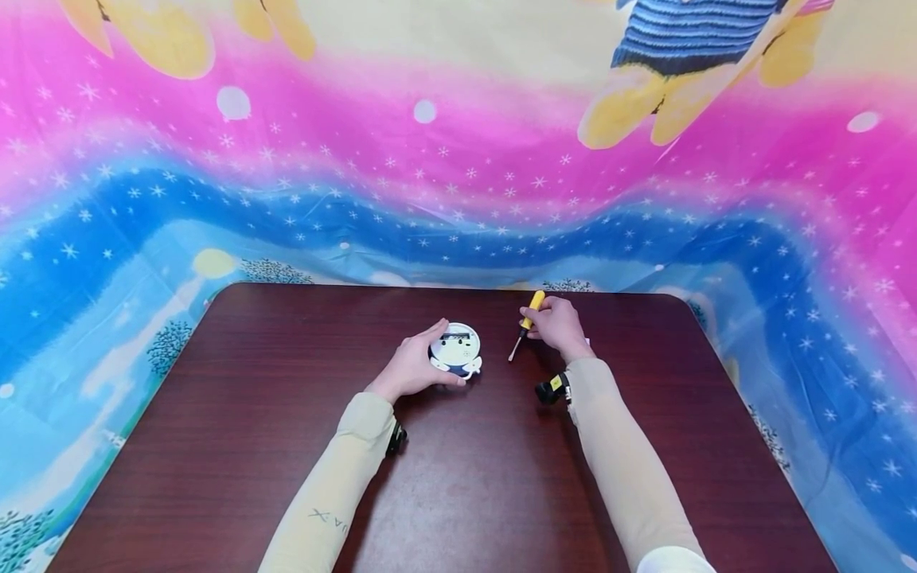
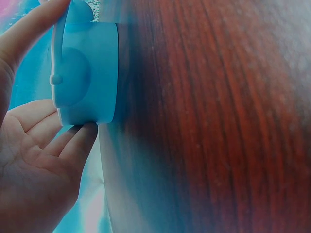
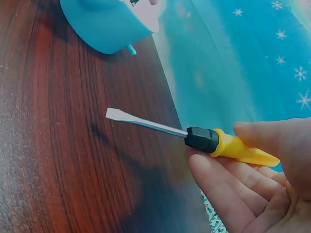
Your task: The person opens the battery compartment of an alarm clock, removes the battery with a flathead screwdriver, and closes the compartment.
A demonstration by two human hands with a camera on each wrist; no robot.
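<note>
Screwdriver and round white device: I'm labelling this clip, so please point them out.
Screwdriver point(image 3: 201, 139): right wrist view, on the black collar.
Round white device point(image 1: 457, 352): head view, on its upward-facing side.

Left grip point(image 2: 43, 158) holds rounded bluish casing point(image 2: 99, 73); streaked red-brown tabletop point(image 2: 209, 121) alongside.
</note>
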